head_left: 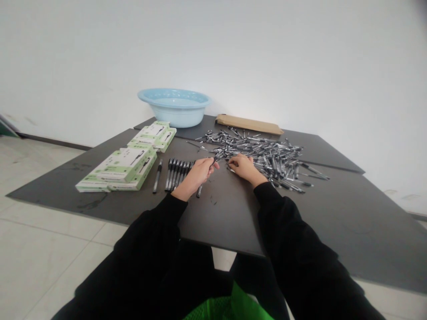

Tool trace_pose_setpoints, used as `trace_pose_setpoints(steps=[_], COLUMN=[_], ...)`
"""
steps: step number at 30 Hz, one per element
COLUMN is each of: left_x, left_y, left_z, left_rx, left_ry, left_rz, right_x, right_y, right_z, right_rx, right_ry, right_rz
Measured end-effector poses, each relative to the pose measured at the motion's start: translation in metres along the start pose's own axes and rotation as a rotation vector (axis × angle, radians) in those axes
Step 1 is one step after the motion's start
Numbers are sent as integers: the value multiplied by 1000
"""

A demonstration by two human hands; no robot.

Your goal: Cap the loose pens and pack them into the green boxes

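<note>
- Several green-and-white boxes lie stacked on the dark table.
- One lone pen lies just beside them.
- Next comes a row of pens, side by side.
- Left hand: fingers curled near the heap of pens; whether they grip one, I cannot tell.
- Right hand: thumb and fingertips nearly together, any hold unclear.
- That heap spreads beyond and rightward.
</note>
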State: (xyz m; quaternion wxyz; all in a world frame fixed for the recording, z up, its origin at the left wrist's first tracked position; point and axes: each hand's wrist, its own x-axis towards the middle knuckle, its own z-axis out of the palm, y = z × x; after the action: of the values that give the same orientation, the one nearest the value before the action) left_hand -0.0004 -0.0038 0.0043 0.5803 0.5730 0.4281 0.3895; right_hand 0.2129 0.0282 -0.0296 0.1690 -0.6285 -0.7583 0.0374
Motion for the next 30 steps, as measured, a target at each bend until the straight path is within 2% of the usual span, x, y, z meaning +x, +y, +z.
trace_pose_setpoints(steps=[7,9,13,16,21,25,30], left_x=[7,7,6,3,-1,-1,-1], left_y=[-9,-11,-13,-12,-8,-9,-9], left_z=[-3,-3,-3,-2,-2,-2,-1], left_rx=[77,131,286,401,487,469,448], left_ry=[-20,-46,-75,-78,-104,-108,-116], left_rz=[32,73,148,180,204,205,211], right_x=[-1,0,-4,-9,-17,-19,-20], right_y=[0,-2,-7,-9,-6,-6,-15], right_z=[-5,-10,-25,-33,-33,-31,-37], right_rx=[50,181,604,822,1017,1098,1068], right_ry=[41,84,125,98,4,-44,-55], right_rz=[-50,-42,23,35,22,25,0])
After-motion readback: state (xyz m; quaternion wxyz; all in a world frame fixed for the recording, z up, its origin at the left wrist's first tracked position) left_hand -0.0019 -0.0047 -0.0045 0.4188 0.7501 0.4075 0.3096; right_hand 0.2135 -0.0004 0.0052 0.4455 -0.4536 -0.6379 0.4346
